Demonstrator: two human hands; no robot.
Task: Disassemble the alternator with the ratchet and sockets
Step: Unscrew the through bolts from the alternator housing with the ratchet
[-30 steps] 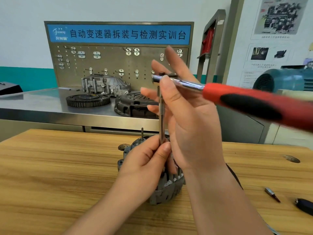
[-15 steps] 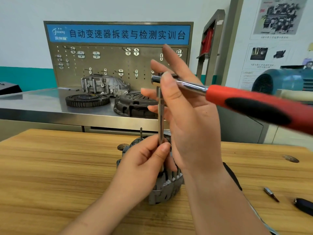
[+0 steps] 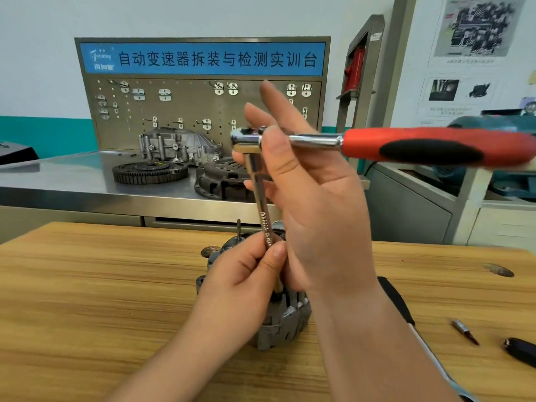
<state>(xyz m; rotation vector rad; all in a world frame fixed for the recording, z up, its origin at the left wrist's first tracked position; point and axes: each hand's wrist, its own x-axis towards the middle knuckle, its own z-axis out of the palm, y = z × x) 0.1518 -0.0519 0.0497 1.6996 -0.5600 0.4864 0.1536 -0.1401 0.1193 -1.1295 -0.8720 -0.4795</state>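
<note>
The grey alternator (image 3: pixel 280 323) stands on the wooden table (image 3: pixel 87 300), largely hidden behind my hands. A chrome extension bar (image 3: pixel 261 204) rises from its top, leaning slightly left. My left hand (image 3: pixel 246 277) pinches the bar's lower end between thumb and fingers. A ratchet (image 3: pixel 316 140) sits on the bar's top, and its red-and-black handle (image 3: pixel 435 147) reaches out to the right, blurred. My right hand (image 3: pixel 313 204) holds the ratchet's neck, thumb over it and fingers spread behind. The socket end is hidden by my left hand.
A small driver bit (image 3: pixel 465 332) and a black object (image 3: pixel 519 351) lie on the table at the right, and a black strap (image 3: pixel 397 303) runs behind my right forearm. The steel bench beyond carries a flywheel (image 3: pixel 149 171), a clutch cover (image 3: pixel 220 181) and a gearbox housing (image 3: pixel 177 146).
The ratchet handle has swung from slanting down-right to nearly level. The bar's top has shifted a little left. Both hands keep their hold.
</note>
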